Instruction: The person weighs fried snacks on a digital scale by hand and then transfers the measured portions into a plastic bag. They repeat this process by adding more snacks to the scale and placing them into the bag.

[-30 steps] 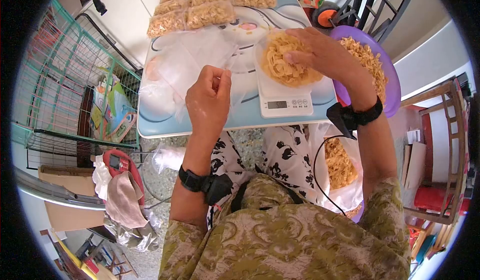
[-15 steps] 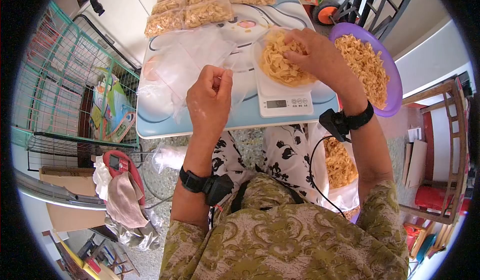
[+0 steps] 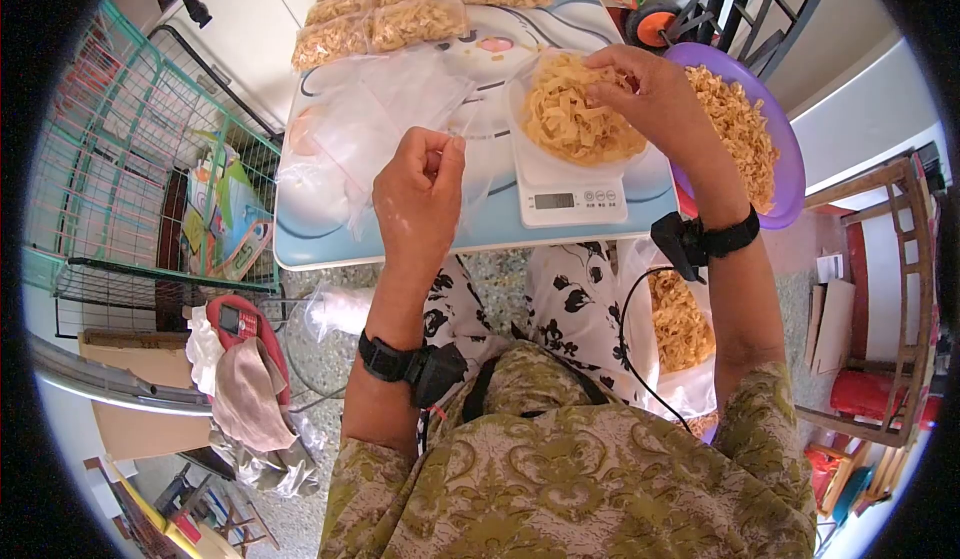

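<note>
My right hand (image 3: 645, 99) is over the right side of a clear bowl (image 3: 515, 84) heaped with pale yellow dried strips (image 3: 570, 119). Its fingers are curled, and a bit of pale strip shows between them. Under the bowl is a white digital kitchen scale (image 3: 572, 200), its display too small to read. My left hand (image 3: 418, 191) is closed in a loose fist above the table's front edge, beside flat clear plastic bags (image 3: 370, 124). What the fist holds, if anything, is hidden.
Filled bags of strips (image 3: 420, 21) lie at the table's (image 3: 350, 252) back left. On the right stands a purple basin (image 3: 790, 174) full of more strips. Another open bag of strips (image 3: 683, 324) is by my right leg. A green wire cage (image 3: 110, 159) stands at left.
My right hand has moved slightly right, from down among the strips to the bowl's right side, and its fingers have curled more. My left hand has stayed in place.
</note>
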The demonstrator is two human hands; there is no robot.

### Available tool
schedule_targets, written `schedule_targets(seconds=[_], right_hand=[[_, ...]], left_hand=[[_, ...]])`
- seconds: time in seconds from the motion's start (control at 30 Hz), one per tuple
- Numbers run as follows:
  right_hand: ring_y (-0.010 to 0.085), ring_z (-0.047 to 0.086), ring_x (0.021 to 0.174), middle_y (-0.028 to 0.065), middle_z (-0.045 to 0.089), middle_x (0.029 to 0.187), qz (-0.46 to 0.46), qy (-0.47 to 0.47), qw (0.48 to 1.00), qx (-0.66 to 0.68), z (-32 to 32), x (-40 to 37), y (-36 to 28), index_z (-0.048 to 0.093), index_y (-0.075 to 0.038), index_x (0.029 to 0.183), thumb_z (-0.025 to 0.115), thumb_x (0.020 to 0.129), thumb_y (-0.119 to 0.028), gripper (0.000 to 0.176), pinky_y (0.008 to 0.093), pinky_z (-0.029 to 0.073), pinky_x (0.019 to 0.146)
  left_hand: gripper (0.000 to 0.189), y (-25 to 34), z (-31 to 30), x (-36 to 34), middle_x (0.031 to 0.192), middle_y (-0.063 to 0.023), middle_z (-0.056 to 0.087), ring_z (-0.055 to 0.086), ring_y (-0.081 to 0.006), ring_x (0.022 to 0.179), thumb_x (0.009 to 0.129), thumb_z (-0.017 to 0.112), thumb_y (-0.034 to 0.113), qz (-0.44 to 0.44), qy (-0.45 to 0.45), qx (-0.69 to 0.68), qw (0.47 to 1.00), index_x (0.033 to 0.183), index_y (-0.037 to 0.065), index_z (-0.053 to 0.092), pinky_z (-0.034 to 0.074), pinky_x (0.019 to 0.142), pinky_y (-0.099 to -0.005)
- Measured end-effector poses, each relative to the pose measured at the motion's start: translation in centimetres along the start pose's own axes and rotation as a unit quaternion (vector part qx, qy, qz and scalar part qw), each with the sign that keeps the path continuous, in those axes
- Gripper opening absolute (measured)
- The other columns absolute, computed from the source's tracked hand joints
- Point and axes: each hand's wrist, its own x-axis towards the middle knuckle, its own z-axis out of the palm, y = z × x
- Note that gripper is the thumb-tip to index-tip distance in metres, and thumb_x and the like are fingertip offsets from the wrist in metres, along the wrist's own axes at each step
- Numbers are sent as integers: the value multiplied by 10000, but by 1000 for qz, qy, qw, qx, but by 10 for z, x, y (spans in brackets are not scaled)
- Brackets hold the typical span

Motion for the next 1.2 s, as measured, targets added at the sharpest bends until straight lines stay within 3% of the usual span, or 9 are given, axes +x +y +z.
schedule_targets(seconds=[0.1,0.2,0.3,0.5,0.7,1.0,1.1,1.17,1.2], right_hand=[[131,531,705,35,650,912,4,-26,999,-34,-3,-2,1,633,-44,1069,716,810,-210,318,273,477,690],[131,537,705,36,653,906,-20,-29,999,-27,-4,-4,1,623,-59,1124,725,804,-229,376,273,478,689],[138,549,726,53,645,989,40,-57,997,15,-15,-11,-13,595,-83,1199,740,789,-227,459,277,487,701],[204,575,856,88,561,1199,-75,-57,994,-64,-13,-26,-14,526,-120,1296,753,748,-184,597,322,498,799],[261,592,919,108,558,1141,-93,-39,980,-172,-2,-28,-13,551,-134,1249,695,779,-134,492,363,495,827],[188,614,773,73,625,932,-95,12,995,-37,-2,-24,2,643,-45,1063,694,821,-117,258,291,497,696],[221,657,815,109,657,947,-47,41,998,-5,-11,-24,-3,648,-37,1042,681,842,-169,242,320,524,722],[124,648,758,72,673,893,88,45,989,113,-15,-22,-6,655,-38,1058,686,863,-179,242,268,527,700],[124,648,758,72,673,893,88,45,989,113,-14,-21,-3,655,-38,1058,686,863,-179,242,268,527,700]], left_hand=[[179,-1,-1,0,603,-59,606,548,-133,519,891,639,196,2,18,12,1000,827,32,607,442,521,-290],[180,4,-5,-2,599,-56,598,538,-130,516,889,640,196,0,20,18,1000,828,30,606,437,518,-291],[180,5,-6,-1,599,-52,596,536,-123,519,888,642,197,-4,23,20,1000,829,31,606,434,516,-290],[175,4,-7,-3,606,-47,604,534,-111,525,888,640,193,-10,20,2,1000,831,32,606,433,516,-282],[182,5,-7,-5,601,-48,603,533,-110,517,893,640,197,-23,15,-8,1000,834,29,604,431,509,-277],[189,6,-8,-5,610,-53,607,533,-113,515,895,638,200,-14,8,-4,1000,830,27,600,430,507,-279],[188,7,-9,-5,613,-54,607,537,-118,523,892,638,203,-24,6,3,1000,837,27,604,433,514,-284],[187,6,-8,-4,614,-55,608,539,-120,528,891,638,204,-22,6,3,1000,841,27,607,435,519,-286],[186,5,-8,-4,616,-55,609,542,-122,533,889,638,206,-20,6,3,1000,845,27,609,437,523,-287]])
